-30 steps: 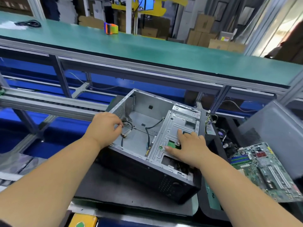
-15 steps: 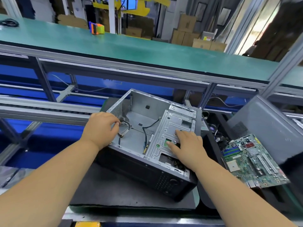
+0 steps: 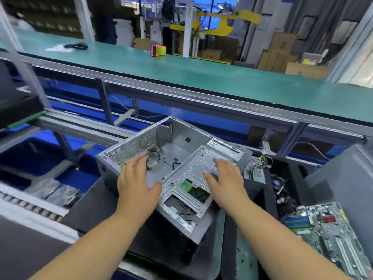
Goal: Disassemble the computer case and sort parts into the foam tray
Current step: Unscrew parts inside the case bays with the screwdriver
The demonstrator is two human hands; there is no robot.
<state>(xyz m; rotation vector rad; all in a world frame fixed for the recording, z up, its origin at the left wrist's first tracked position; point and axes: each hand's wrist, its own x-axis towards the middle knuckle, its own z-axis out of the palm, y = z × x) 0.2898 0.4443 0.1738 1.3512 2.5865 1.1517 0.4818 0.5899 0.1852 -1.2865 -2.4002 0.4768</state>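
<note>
Both hands — left hand (image 3: 135, 178), right hand (image 3: 226, 178) — flat, fingers straight, over the open computer case (image 3: 173, 156).

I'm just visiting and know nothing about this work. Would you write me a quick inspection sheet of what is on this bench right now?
Surface: dark mat under the case, on a green bench.
Job's things: open computer case, side panel off, drive cage inside; motherboard lying to the right in the foam tray.
Clutter: tape dispenser on the far green conveyor.
Hands: left hand open, fingers reaching into the case; right hand open, resting flat on the drive cage.
Cables: black wires loose inside the case; wire bundle right of it.
Surroundings: cardboard boxes and a yellow machine arm behind.
</note>
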